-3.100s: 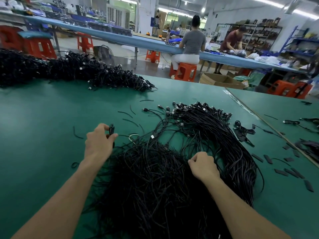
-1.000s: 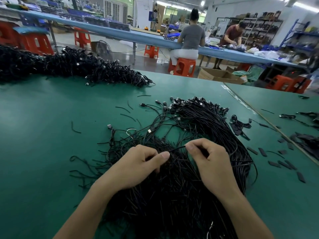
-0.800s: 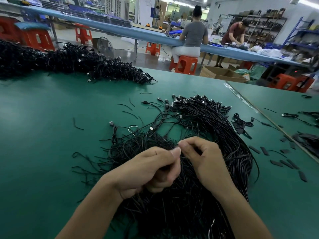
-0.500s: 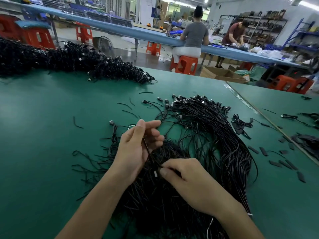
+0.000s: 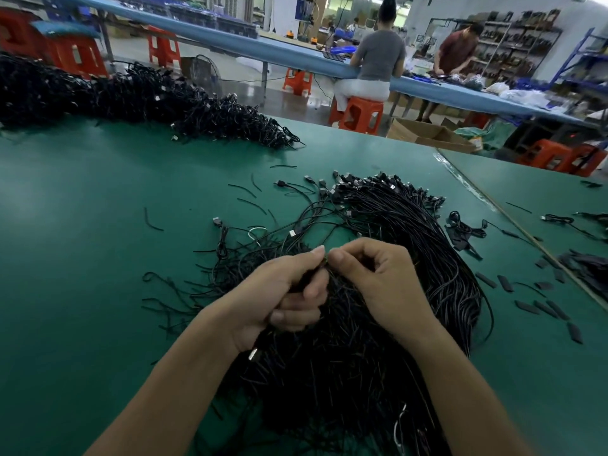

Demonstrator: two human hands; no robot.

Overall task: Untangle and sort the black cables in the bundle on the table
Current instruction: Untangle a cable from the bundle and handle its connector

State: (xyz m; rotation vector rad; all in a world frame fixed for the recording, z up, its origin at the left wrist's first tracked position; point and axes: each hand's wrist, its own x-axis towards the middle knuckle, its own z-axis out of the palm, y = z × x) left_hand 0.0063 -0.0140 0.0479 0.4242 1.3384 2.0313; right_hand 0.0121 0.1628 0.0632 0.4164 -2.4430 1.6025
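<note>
1. Over the green bench's (image 5: 82,245) middle, the left grip (image 5: 283,292) and right grip (image 5: 378,278) meet thumb tip to thumb tip above the black cable bundle (image 5: 345,373).
2. Left grip: fingers curled round a few strands (image 5: 304,278) of it.
3. Right grip: thumb and forefinger pinch strands beside the left thumb.
4. Bundle lies on the bench under both, arcing right toward its connector ends (image 5: 378,187).
5. Another cable heap (image 5: 131,93) lies far left.
</note>
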